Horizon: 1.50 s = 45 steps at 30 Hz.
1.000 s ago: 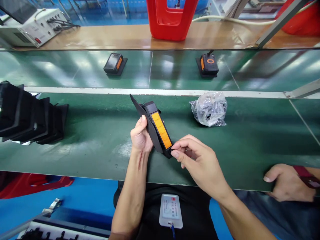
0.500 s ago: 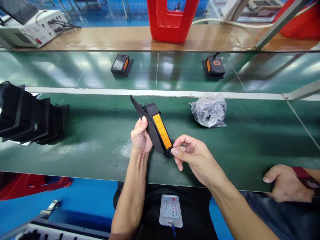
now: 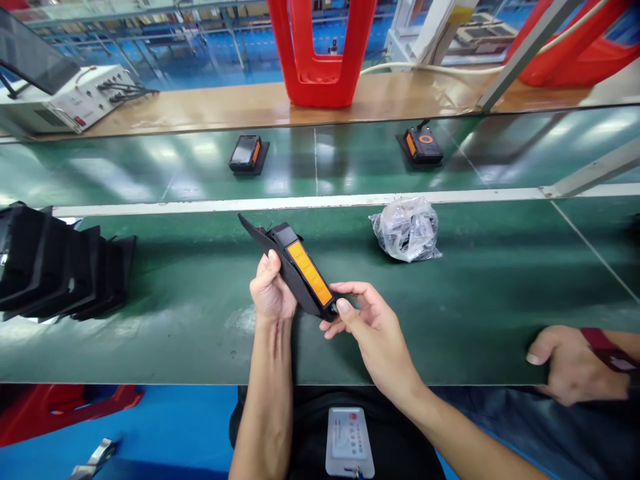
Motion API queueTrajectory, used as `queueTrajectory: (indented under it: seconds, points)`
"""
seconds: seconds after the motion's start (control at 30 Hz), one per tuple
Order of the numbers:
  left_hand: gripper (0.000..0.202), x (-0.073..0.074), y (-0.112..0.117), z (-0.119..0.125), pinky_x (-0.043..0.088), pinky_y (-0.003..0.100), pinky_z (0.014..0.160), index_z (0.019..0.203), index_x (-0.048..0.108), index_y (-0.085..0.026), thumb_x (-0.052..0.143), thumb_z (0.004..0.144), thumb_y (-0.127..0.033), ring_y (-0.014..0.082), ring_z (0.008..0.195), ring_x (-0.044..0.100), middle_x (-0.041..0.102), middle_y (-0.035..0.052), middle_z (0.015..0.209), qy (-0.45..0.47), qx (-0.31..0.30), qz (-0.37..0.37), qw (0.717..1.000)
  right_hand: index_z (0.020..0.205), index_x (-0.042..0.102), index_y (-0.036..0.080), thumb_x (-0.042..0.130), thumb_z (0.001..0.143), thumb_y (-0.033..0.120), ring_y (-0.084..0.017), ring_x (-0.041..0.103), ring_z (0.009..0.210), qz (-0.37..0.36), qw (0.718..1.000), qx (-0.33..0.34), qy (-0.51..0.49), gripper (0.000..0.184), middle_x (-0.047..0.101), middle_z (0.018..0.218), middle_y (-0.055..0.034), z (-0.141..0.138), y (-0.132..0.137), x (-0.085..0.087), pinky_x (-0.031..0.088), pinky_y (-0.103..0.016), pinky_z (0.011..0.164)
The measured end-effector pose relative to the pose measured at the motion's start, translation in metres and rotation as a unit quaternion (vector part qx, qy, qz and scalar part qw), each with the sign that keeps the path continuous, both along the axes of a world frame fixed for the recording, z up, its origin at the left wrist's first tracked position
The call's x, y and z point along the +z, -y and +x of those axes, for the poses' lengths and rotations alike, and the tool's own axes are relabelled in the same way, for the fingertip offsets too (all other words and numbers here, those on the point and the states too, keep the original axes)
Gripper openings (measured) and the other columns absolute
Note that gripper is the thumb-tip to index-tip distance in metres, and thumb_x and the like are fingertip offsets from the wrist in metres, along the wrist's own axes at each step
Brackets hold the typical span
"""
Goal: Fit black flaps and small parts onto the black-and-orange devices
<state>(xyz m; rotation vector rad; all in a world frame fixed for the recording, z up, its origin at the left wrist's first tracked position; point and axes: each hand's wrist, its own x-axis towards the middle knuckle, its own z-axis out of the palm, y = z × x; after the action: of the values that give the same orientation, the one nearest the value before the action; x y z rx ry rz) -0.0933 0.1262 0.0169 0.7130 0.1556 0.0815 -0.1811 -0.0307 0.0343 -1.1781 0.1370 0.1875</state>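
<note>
A black handheld device with an orange side panel is tilted above the green bench, its lower end toward me. A thin black flap lies along its left side. My left hand is closed round the flap and device from the left and below, thumb on the flap. My right hand grips the device's lower right end, with the thumb at the corner and the fingers curled about it. Whether a small part sits under the right thumb cannot be made out.
Several black pieces stand in a row at the left. A clear plastic bag lies beyond my right hand. Two similar devices, one left and one right, rest farther back. Another person's hand is at the right edge.
My right hand has gone from a fingertip pinch at the device's lower corner to fingers around that end. The device is slightly more tilted. The whole view has shifted.
</note>
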Motion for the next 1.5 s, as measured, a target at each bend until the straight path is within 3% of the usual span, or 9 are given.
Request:
queueTrajectory:
  seconds: [0.13, 0.47, 0.73, 0.87, 1.07, 1.17, 1.27, 1.4, 1.5]
  points:
    - [0.048, -0.002, 0.001, 0.000, 0.057, 0.029, 0.062, 0.099, 0.079, -0.016, 0.101, 0.073, -0.050, 0.0183, 0.074, 0.069, 0.075, 0.0052, 0.086, -0.003, 0.014, -0.011, 1.000, 0.116, 0.072, 0.020, 0.079, 0.102, 0.048, -0.015, 0.080, 0.069, 0.014, 1.000, -0.006, 0.021, 0.031, 0.061, 0.156, -0.0137, -0.002, -0.002, 0.003, 0.069, -0.028, 0.060]
    - [0.046, -0.007, 0.001, 0.000, 0.057, 0.028, 0.064, 0.104, 0.077, -0.017, 0.098, 0.078, -0.048, 0.0174, 0.077, 0.070, 0.076, 0.0045, 0.092, -0.019, 0.004, -0.025, 1.000, 0.115, 0.074, 0.019, 0.082, 0.100, 0.045, -0.014, 0.078, 0.066, 0.018, 0.999, -0.030, 0.013, 0.031, 0.069, 0.147, -0.0141, -0.004, -0.006, 0.003, 0.069, -0.027, 0.058]
    - [0.049, -0.004, 0.006, 0.000, 0.055, 0.030, 0.063, 0.104, 0.077, -0.016, 0.099, 0.074, -0.048, 0.0178, 0.071, 0.067, 0.075, 0.0052, 0.091, -0.017, 0.007, -0.023, 1.000, 0.101, 0.051, 0.021, 0.096, 0.087, 0.040, -0.012, 0.074, 0.052, 0.076, 0.997, 0.019, -0.027, 0.050, 0.067, 0.151, -0.0140, 0.007, 0.001, 0.000, 0.057, -0.020, 0.045]
    - [0.048, -0.003, 0.005, -0.001, 0.060, 0.034, 0.071, 0.103, 0.075, -0.016, 0.096, 0.077, -0.051, 0.0178, 0.068, 0.066, 0.073, 0.0057, 0.089, -0.006, -0.005, -0.010, 1.000, 0.097, 0.051, 0.020, 0.096, 0.086, 0.040, -0.011, 0.073, 0.051, 0.073, 0.997, 0.024, -0.025, 0.051, 0.069, 0.148, -0.0137, 0.008, -0.002, 0.000, 0.055, -0.018, 0.044]
    - [0.050, 0.001, -0.002, -0.004, 0.057, 0.028, 0.056, 0.102, 0.076, -0.017, 0.092, 0.079, -0.058, 0.0189, 0.068, 0.065, 0.070, 0.0069, 0.084, 0.030, -0.060, 0.027, 0.997, 0.111, 0.054, 0.022, 0.097, 0.084, 0.036, -0.013, 0.076, 0.056, 0.123, 0.988, 0.060, -0.065, 0.053, 0.062, 0.157, -0.0134, 0.007, -0.002, 0.004, 0.058, -0.020, 0.047]
    - [0.046, 0.001, -0.004, -0.005, 0.059, 0.027, 0.062, 0.107, 0.078, -0.016, 0.090, 0.084, -0.054, 0.0170, 0.072, 0.065, 0.070, 0.0073, 0.092, 0.095, -0.059, 0.021, 0.994, 0.128, 0.061, 0.024, 0.098, 0.084, 0.036, -0.015, 0.080, 0.064, 0.165, 0.975, 0.100, -0.109, 0.059, 0.057, 0.162, -0.0141, 0.003, -0.002, 0.008, 0.063, -0.022, 0.052]
    - [0.042, 0.000, -0.006, -0.005, 0.059, 0.027, 0.063, 0.117, 0.078, -0.018, 0.084, 0.092, -0.052, 0.0166, 0.071, 0.065, 0.070, 0.0067, 0.091, 0.149, -0.069, 0.021, 0.986, 0.144, 0.065, 0.026, 0.098, 0.084, 0.034, -0.016, 0.081, 0.067, 0.200, 0.965, 0.116, -0.126, 0.069, 0.066, 0.153, -0.0126, -0.002, -0.004, 0.009, 0.066, -0.023, 0.056]
    - [0.042, -0.002, -0.008, -0.003, 0.059, 0.027, 0.061, 0.116, 0.079, -0.018, 0.085, 0.091, -0.051, 0.0170, 0.071, 0.066, 0.071, 0.0067, 0.093, 0.161, -0.064, 0.025, 0.985, 0.162, 0.060, 0.021, 0.098, 0.087, 0.037, -0.018, 0.082, 0.070, 0.222, 0.957, 0.108, -0.152, 0.085, 0.083, 0.107, -0.0096, -0.005, -0.007, 0.007, 0.070, -0.025, 0.065]
    - [0.041, -0.002, -0.007, -0.002, 0.059, 0.026, 0.062, 0.112, 0.081, -0.017, 0.088, 0.089, -0.051, 0.0167, 0.072, 0.066, 0.071, 0.0064, 0.092, 0.145, -0.065, 0.034, 0.987, 0.156, 0.066, 0.020, 0.099, 0.085, 0.040, -0.020, 0.083, 0.070, 0.226, 0.956, 0.085, -0.165, 0.081, 0.084, 0.109, -0.0117, -0.004, -0.010, 0.004, 0.071, -0.027, 0.066]
